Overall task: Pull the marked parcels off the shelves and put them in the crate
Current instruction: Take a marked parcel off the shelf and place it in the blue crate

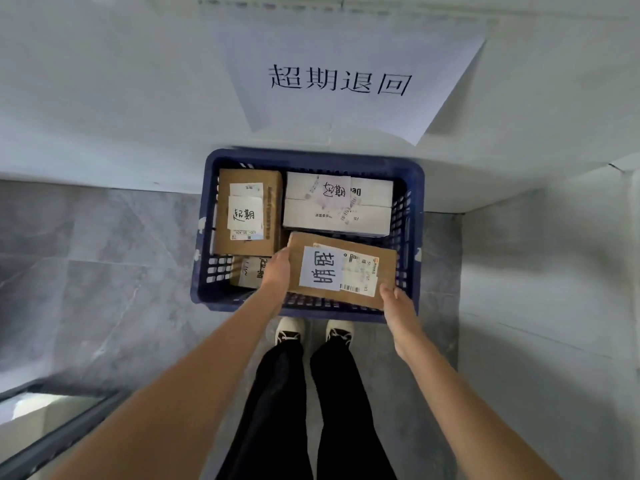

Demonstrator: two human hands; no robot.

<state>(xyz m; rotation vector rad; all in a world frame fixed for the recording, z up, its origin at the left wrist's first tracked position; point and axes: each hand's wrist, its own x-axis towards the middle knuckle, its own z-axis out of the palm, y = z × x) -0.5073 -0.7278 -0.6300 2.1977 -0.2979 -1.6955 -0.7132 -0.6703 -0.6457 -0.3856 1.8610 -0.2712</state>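
Blue crate (414, 188) sat on the floor against the wall, three marked parcels inside. Brown parcel (349, 252) was over the crate's near right side, left hand (277, 271) gripping its left edge, right hand (398, 306) gripping its near-right corner.

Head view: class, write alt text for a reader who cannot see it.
Both hands, left hand and right hand, hold a brown parcel with a white handwritten label over a blue crate on the floor, already holding three other labelled parcels.
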